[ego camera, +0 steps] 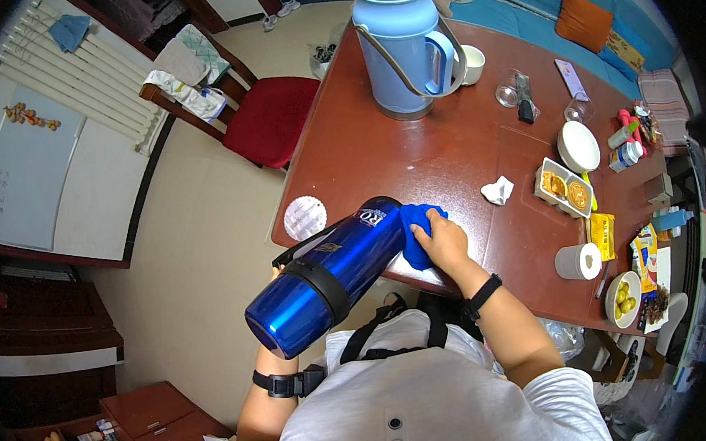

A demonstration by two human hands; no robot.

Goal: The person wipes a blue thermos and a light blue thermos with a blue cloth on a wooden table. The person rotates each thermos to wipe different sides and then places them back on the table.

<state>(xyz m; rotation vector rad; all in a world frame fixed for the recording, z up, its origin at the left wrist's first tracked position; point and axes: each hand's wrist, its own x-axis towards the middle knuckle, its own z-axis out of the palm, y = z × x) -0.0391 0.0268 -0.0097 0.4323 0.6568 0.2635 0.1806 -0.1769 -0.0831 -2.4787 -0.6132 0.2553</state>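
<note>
A shiny blue vacuum flask (355, 245) with black bands and a black side handle lies tilted across in front of me, over the table's near corner. Its blue cup end points down to the lower left. My left hand (276, 272) supports it from the handle side; only bits of the fingers show, the rest being hidden behind the flask. In my right hand (442, 241) is a bunched blue cloth (418, 257), pressed against the flask's far end. Whether the flask touches the table (360, 163) cannot be made out.
On the table stand a large light-blue thermos jug (394, 59), a white cup (471, 64), a crumpled tissue (498, 191), a pastry tray (563, 188), a paper roll (577, 262) and a fruit bowl (623, 299). A round white mat (305, 218) lies left; beyond is a red-seated chair (271, 117).
</note>
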